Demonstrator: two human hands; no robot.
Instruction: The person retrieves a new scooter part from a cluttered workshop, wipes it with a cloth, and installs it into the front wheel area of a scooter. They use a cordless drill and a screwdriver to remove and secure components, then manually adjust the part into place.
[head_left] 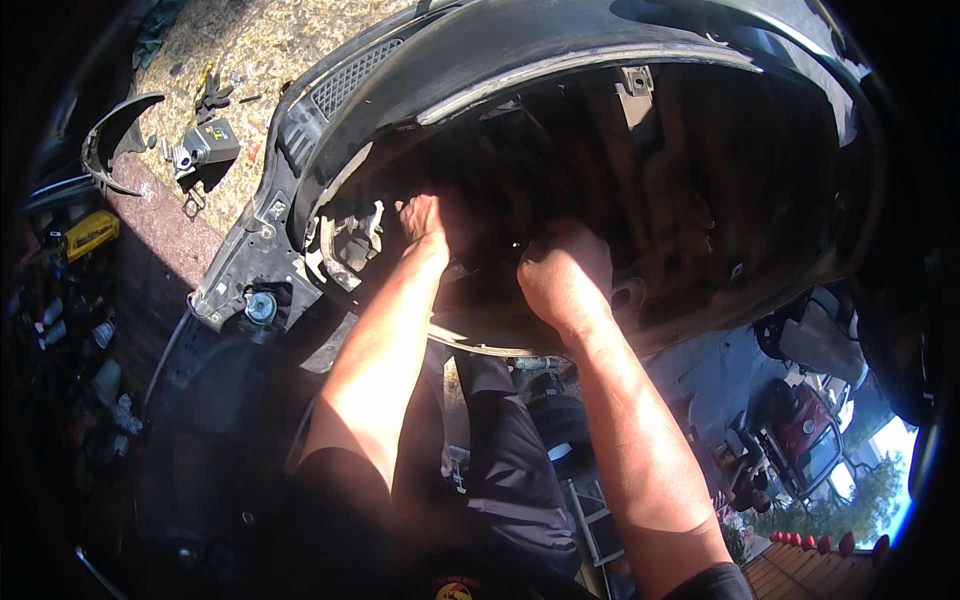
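Both my arms reach into the dark, shaded hollow of a large black curved car part (470,70), which looks like a bumper. My left hand (424,222) is at the left side of the hollow, with its fingers curled in beside a pale, jagged bracket (362,240). Farther right and slightly nearer to me, my right hand (568,268) is bent into a fist, with its fingertips lost in shadow. What either hand grips cannot be made out. A metal clip (637,82) sits on the far inner edge.
On the sunlit ground at far left lie a grey box (210,142), a yellow-and-black hand tool (211,92) and a curved black trim piece (112,140). Mixed clutter and a yellow object (92,234) fill the left edge. A red vehicle (803,430) stands at right.
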